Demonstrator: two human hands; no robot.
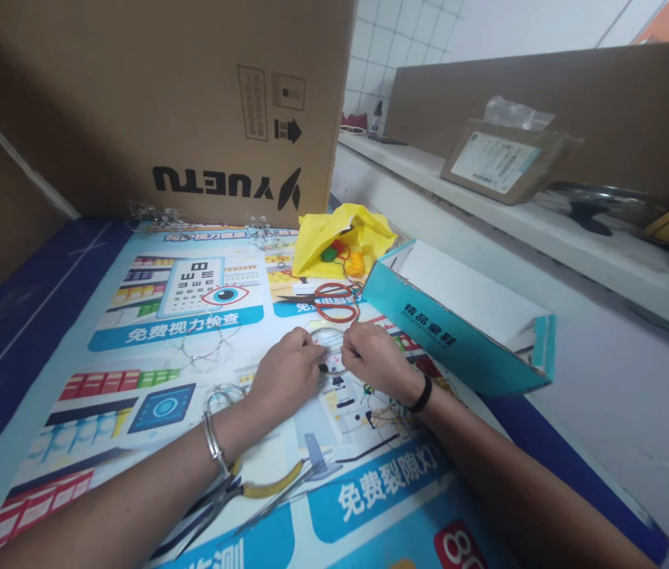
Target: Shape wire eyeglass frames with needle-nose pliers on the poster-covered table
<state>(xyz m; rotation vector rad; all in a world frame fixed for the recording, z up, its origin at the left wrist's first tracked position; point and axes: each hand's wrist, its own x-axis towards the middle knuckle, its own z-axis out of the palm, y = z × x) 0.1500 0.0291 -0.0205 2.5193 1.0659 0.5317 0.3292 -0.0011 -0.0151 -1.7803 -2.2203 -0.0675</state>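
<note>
My left hand [287, 370] and my right hand [377, 356] meet over the printed sheet, fingers closed. Between them they grip a thin, pale wire ring [334, 373] from opposite sides. Just beyond my hands lies a pair of scissors [334, 321] with orange-red handles, blades toward the left. Pliers [272, 485] with yellow handles rest beside my left forearm, partly hidden by it. A tangle of thin wire [224, 393] sits left of my left hand. Thin coloured strands [390, 419] lie under my right wrist.
A yellow bag [316, 237] holding small coloured yarn balls stands behind the scissors. To the right is an open teal box [446, 340]. A large cardboard carton [204, 103] walls off the back. Clear, shiny pieces [263, 231] lie at its foot. A ledge [429, 174] carries a labelled package [497, 162].
</note>
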